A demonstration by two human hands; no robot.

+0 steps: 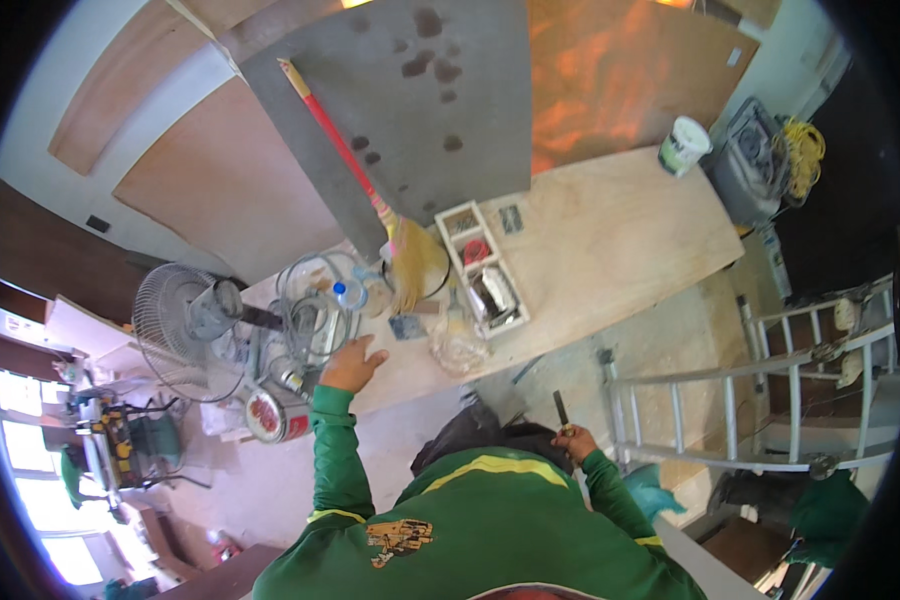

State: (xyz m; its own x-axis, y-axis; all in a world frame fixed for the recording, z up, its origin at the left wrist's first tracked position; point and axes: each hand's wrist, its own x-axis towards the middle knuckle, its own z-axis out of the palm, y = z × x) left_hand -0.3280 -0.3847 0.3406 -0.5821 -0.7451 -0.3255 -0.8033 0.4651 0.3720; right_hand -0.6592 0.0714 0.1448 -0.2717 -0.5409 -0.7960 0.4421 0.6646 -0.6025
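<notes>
My left hand [352,364] is raised at the bench's front edge, fingers apart, nearest a coiled grey hose [310,275], a small grey-blue flat piece [406,327] and a crumpled plastic bag [458,348]. My right hand [574,443] grips a dark, narrow tool [561,407] low by my body, beyond the bench edge. On the wooden bench [615,225] stand a divided wooden box [482,270] with small items, a blue-capped bottle [348,294] and a straw broom [347,155] with a red handle, leaning on a grey board. A red-rimmed can [273,415] stands at the left end.
A pedestal fan [185,325] is at the left. A white bucket [684,145] sits at the bench's far right, near a grey bin [755,160] with yellow cord. An aluminium ladder [735,410] lies along the right. Large boards [630,70] lean behind the bench.
</notes>
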